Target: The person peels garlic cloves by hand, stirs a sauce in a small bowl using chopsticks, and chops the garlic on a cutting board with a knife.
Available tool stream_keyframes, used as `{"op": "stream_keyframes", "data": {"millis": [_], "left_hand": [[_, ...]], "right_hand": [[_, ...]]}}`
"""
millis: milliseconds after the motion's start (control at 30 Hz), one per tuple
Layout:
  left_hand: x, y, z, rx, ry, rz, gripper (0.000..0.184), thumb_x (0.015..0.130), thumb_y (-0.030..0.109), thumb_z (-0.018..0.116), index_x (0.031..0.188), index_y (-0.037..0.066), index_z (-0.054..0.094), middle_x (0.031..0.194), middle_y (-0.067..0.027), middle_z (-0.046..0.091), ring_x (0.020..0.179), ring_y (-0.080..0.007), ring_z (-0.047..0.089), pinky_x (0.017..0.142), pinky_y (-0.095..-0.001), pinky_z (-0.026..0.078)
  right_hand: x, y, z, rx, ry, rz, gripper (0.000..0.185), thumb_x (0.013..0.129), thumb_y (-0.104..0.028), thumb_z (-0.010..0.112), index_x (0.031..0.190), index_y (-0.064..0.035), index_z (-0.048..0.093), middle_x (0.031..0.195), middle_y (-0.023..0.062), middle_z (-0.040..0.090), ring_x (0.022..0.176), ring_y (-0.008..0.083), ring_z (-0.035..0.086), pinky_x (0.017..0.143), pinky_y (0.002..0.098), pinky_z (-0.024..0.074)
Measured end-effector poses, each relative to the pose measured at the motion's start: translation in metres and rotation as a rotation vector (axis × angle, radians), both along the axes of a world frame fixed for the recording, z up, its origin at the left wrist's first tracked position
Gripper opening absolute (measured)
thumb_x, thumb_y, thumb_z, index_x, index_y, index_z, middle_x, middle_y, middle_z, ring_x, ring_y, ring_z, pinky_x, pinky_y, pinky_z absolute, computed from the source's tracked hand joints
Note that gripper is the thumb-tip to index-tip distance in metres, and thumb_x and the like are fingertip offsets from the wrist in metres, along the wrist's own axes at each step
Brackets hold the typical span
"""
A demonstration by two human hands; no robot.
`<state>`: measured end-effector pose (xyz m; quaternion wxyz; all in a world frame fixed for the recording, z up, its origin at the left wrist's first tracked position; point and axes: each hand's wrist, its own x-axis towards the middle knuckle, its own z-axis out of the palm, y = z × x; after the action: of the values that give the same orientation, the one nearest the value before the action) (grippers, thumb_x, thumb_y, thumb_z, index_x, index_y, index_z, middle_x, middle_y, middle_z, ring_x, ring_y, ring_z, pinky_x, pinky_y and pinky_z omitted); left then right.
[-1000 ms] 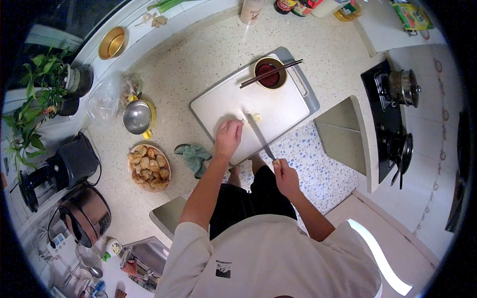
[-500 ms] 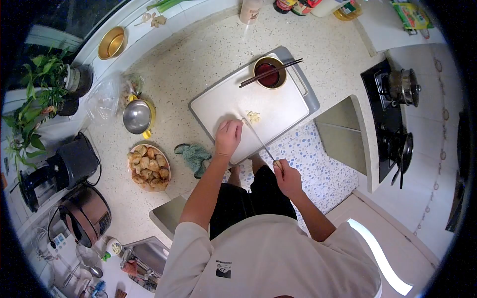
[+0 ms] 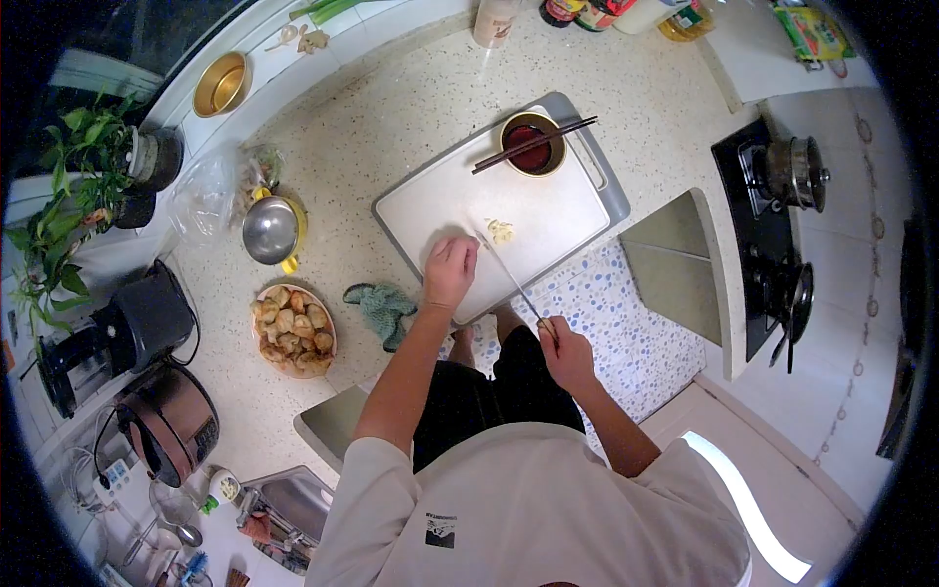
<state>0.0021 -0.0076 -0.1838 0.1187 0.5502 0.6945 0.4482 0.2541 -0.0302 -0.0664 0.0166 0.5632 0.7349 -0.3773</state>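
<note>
My right hand is closed round the handle of a knife, whose blade reaches up and left over the white cutting board. At the blade's tip end, my left hand rests on the board with its fingers bent together; what they press on is mostly hidden. Small pale chopped pieces lie just right of the blade. On the far part of the board stands a bowl of dark red liquid, with dark chopsticks laid across its rim.
Left of the board are a green cloth, a plate of browned food pieces and a metal bowl. A sink lies at lower left. Pots stand on the black stove at right.
Compared with a second ago, the knife blade has shifted left towards my left hand, and my right hand has tilted slightly. The pale pieces show more fully. My left hand has hardly moved.
</note>
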Motion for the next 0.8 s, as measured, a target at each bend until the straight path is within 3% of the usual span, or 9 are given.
{"op": "stream_keyframes", "data": {"millis": [567, 667, 800], "left_hand": [[0.000, 0.001, 0.003, -0.006, -0.040, -0.001, 0.014, 0.080, -0.003, 0.071, 0.086, 0.007, 0.062, 0.087, -0.0091, 0.071, 0.084, -0.0311, 0.066, 0.076, -0.0408, 0.055], [-0.001, 0.000, -0.001, 0.004, -0.014, -0.008, 0.016, 0.083, 0.002, 0.075, 0.088, 0.008, 0.060, 0.089, -0.0089, 0.072, 0.080, -0.0305, 0.065, 0.071, -0.0392, 0.054], [0.000, 0.000, 0.002, -0.035, -0.022, -0.003, 0.015, 0.080, -0.003, 0.071, 0.087, 0.007, 0.062, 0.088, -0.0092, 0.071, 0.084, -0.0305, 0.066, 0.075, -0.0397, 0.055]], "right_hand": [[0.000, 0.002, -0.006, -0.008, -0.054, 0.005, 0.029, 0.103, -0.038, 0.053, 0.108, -0.0104, 0.057, 0.075, 0.0218, 0.066, 0.069, 0.0451, 0.065, 0.061, 0.0539, 0.0497], [-0.002, 0.003, -0.005, -0.010, -0.058, 0.013, 0.029, 0.103, -0.038, 0.053, 0.108, -0.0105, 0.057, 0.075, 0.0215, 0.066, 0.070, 0.0448, 0.065, 0.061, 0.0537, 0.0498], [-0.003, 0.003, -0.005, 0.011, -0.071, 0.031, 0.029, 0.102, -0.039, 0.054, 0.108, -0.0105, 0.057, 0.076, 0.0217, 0.066, 0.070, 0.0447, 0.066, 0.061, 0.0535, 0.0499]]}}
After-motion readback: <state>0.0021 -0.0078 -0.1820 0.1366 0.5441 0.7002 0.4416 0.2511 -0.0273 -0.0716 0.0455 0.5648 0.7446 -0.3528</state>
